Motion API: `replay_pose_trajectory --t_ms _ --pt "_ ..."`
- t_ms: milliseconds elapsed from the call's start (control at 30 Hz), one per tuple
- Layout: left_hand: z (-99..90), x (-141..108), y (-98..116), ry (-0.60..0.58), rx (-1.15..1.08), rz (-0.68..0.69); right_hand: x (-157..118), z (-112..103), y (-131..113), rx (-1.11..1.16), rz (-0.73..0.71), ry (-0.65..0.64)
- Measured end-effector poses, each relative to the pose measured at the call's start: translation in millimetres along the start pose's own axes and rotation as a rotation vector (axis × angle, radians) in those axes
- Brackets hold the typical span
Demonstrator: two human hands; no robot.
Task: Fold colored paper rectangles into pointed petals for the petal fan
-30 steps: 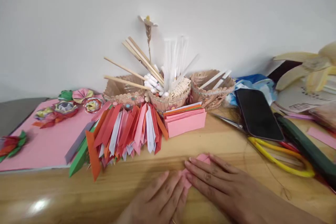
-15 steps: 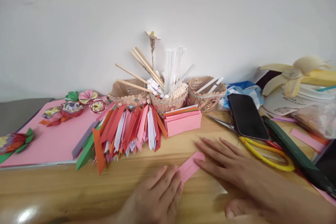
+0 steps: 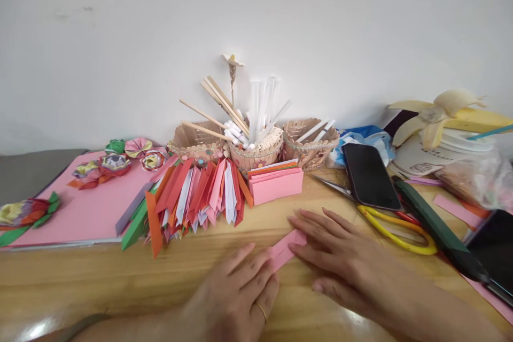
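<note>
A small pink strip of paper (image 3: 284, 250), creased along its length, lies at a slant on the wooden table. The fingers of my left hand (image 3: 236, 294) rest flat over its near left end, and a ring shows on one finger. My right hand (image 3: 340, 251) is spread out flat, with a fingertip touching the strip's far right end. Just beyond stands a stack of folded pink paper strips (image 3: 276, 187) with other colours behind it. Left of that stack lies a row of folded paper pieces (image 3: 200, 192) in red, orange, pink, white and green.
Decorated baskets (image 3: 196, 147) with sticks, pens and clear tubes stand by the wall. Paper flowers (image 3: 112, 163) lie on pink sheets (image 3: 84, 214) at left. To the right are a phone (image 3: 371, 176), yellow-handled scissors (image 3: 401, 230), a green-and-black tool (image 3: 436, 224) and a peeled banana (image 3: 452, 112).
The view has shifted slightly, so things sit a little differently in it. My right thumb has stretched out from under the hand. Both hands stay at the pink strip.
</note>
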State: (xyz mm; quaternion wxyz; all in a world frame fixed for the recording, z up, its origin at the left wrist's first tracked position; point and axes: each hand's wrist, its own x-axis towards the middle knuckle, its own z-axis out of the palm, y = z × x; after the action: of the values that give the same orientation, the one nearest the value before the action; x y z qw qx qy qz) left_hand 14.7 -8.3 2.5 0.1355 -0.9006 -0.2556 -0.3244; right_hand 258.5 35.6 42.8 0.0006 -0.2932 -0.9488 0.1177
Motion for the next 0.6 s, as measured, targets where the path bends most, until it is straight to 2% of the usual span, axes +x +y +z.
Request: replay_pose_trajectory --t_ms 133,267,467,600 --pt "-0.5 -5 3 -0.029 0.000 0.011 0 3 1 -0.035 0.059 0.014" --pt "0.3 -11 5 -0.053 0.062 0.078 -3 5 5 0.042 0.058 0.014" --pt "-4.1 -12 9 -0.089 0.172 0.185 -7 -4 14 0.248 0.023 -0.164" --pt "-9.4 -9 9 -0.119 0.218 0.246 -7 -13 19 0.306 -0.006 -0.251"
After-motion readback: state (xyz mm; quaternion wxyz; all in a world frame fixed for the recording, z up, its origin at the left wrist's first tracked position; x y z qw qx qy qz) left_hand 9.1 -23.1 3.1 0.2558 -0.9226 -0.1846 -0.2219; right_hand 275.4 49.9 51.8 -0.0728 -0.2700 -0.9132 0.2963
